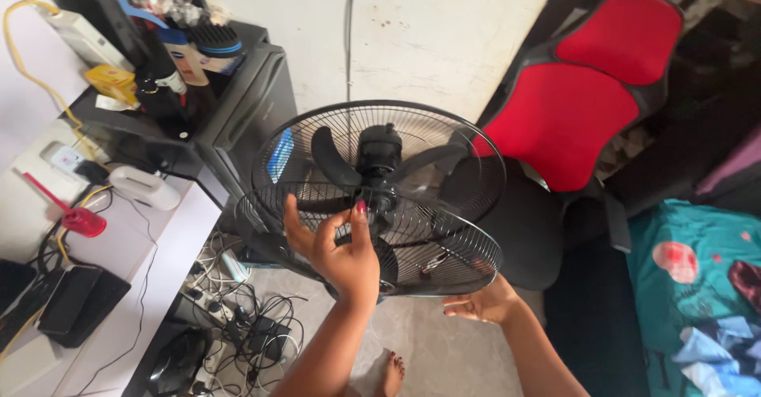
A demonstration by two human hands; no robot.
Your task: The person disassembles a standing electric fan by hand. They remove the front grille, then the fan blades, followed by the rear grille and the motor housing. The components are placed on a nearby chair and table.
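Left hand grips fan grille front; right hand, open, cups its rim. I judge grille fitting underway; next, I align 2 rims.

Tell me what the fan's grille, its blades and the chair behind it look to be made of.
Fan grille: thin black wire, likely coated metal, judging by the fine radial spokes and slight sheen. Fan blades: black, smooth and curved, probably moulded plastic. Chair: red pads with a matte, woven look, likely fabric, on a black frame whose material is unclear. The left hand grips the grille; the right hand is under its rim.
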